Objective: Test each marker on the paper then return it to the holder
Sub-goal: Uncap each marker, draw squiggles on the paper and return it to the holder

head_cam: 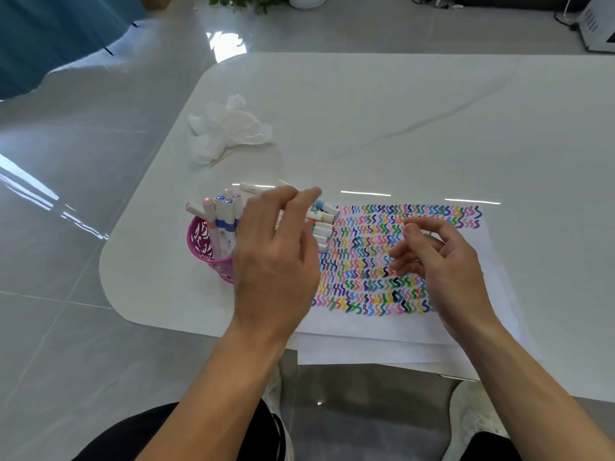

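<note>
Loose markers [324, 224] lie in a side-by-side row on the table [399, 128], between the pink holder [199, 241] and the left edge of the paper [382, 324]. A few more markers stand upright in the holder [223, 221].

Left hand [276, 257] is above the loose row, fingers stretched forward and motion-blurred. Cannot tell if they touch or pinch a marker. Right hand [442, 264] hovers over the paper, fingers loosely curled, thumb apart, nothing in it.

Handling, judged: the markers look light, stiff and smooth. They are white plastic barrels with coloured caps, so likely to roll or slip on the glossy top. Best taken mid-barrel with a thumb-and-finger pinch, cap pulled off with the other hand.

The holder is a perforated plastic cup, purple-pink, probably light enough to tip if bumped. The paper is thin white sheets, overhanging the near table edge, mostly filled with rows of multicolour squiggles [399, 261].

The table is white, marble-look, with rounded corners and a shiny finish. A crumpled white tissue [226, 128] sits further back with a thin stick [221, 158] beside it.
</note>
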